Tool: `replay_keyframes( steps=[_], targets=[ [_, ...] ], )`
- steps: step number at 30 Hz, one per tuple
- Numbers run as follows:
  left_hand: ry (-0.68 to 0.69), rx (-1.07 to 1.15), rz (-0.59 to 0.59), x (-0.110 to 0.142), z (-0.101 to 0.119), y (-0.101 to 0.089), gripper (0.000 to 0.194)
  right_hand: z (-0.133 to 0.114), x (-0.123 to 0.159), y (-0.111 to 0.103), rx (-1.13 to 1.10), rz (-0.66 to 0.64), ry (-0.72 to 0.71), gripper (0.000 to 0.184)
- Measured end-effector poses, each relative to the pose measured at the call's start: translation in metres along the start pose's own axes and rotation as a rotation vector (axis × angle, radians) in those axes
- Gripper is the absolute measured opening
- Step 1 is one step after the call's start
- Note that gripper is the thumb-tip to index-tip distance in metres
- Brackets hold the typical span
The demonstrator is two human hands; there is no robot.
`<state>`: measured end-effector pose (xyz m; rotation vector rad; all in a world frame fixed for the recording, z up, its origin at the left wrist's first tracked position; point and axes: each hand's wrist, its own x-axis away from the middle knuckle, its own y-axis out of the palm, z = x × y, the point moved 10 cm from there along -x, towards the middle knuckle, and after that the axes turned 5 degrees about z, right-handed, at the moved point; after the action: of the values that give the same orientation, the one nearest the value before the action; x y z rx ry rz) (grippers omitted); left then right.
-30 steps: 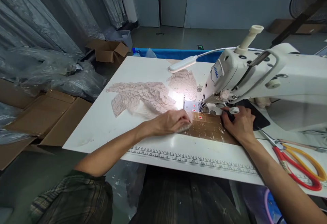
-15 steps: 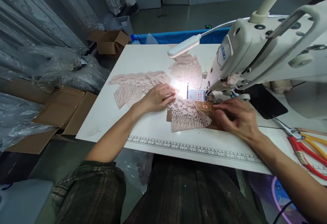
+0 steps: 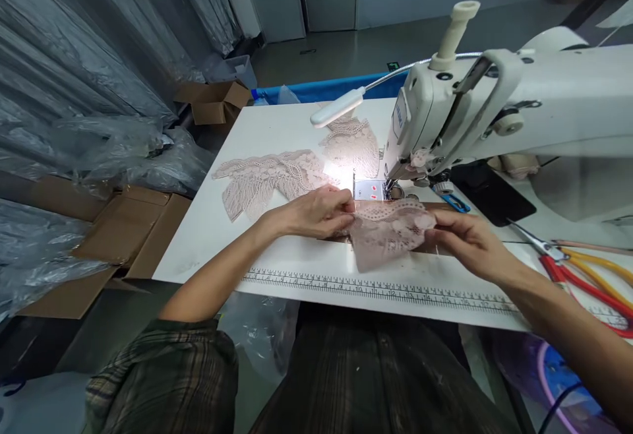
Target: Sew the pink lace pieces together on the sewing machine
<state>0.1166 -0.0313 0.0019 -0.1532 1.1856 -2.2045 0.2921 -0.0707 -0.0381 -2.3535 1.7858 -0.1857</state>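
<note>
A pale pink lace piece [image 3: 388,236] is stretched between my hands in front of the sewing machine [image 3: 420,111], over a brown strip [image 3: 442,208] on the table. My left hand [image 3: 324,212] pinches its left end, fingers closed. Thumb and fingers of my right hand [image 3: 462,236] grip its right end. The lace's lower part is blurred by motion. Just beyond it lies the metal needle plate [image 3: 368,190] with red marks. More lace pieces [image 3: 270,177] are spread left of my left hand, and another lace stack [image 3: 351,144] lies behind the plate.
A lamp [image 3: 339,107] shines over the work. To the right are a black phone [image 3: 489,190], blue-handled snips [image 3: 457,203] and scissors with red and yellow handles [image 3: 558,256]. A ruler tape [image 3: 366,287] runs along the front edge. Cardboard boxes [image 3: 148,229] stand at left.
My right hand now holds the lace's right end, drawing it out over the brown strip. My left hand has moved right and down and pinches the left end. The view has shifted.
</note>
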Motion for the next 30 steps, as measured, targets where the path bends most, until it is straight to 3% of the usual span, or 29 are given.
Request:
replay_keyframes(
  steps=[2,5,8,10,12,13,15,17,20,22,26,30],
  targets=[
    [-0.015,0.207,0.000,0.000,0.016,0.002,0.014,0.006,0.007,-0.009,-0.171,0.035,0.101,0.027],
    [-0.033,0.399,-0.007,0.002,0.030,0.005,0.028,0.019,0.012,-0.031,-0.255,0.213,0.210,0.030],
    [-0.109,0.377,0.056,0.004,0.028,0.001,0.037,0.020,0.018,-0.060,0.040,0.461,0.215,0.028],
    [-0.203,0.267,0.147,0.007,0.023,-0.007,0.035,0.006,0.022,-0.063,0.266,0.542,0.128,0.032],
    [-0.296,0.217,0.200,0.011,0.023,-0.009,0.031,-0.002,0.022,-0.039,0.266,0.411,0.070,0.039],
    [-0.325,0.242,0.203,0.013,0.026,-0.005,0.029,-0.003,0.021,-0.017,0.182,0.260,0.075,0.042],
    [-0.340,0.375,0.157,0.013,0.037,0.010,0.027,-0.010,0.024,0.031,0.018,-0.032,0.078,0.049],
    [-0.327,0.507,0.072,0.013,0.050,0.029,0.032,-0.025,0.026,0.059,-0.004,-0.138,0.010,0.056],
    [-0.306,0.495,0.011,0.015,0.062,0.039,0.047,-0.035,0.019,0.067,0.064,-0.031,-0.053,0.030],
    [-0.261,0.319,0.056,0.017,0.063,0.028,0.049,-0.037,0.017,0.071,0.090,-0.012,-0.076,0.018],
    [-0.050,-0.010,0.107,0.017,0.073,0.002,0.038,-0.039,0.023,0.078,0.001,-0.110,-0.082,0.024],
    [0.066,0.166,-0.055,0.019,0.081,0.007,0.010,-0.039,0.034,0.073,-0.193,-0.251,0.055,0.028]
  ],
)
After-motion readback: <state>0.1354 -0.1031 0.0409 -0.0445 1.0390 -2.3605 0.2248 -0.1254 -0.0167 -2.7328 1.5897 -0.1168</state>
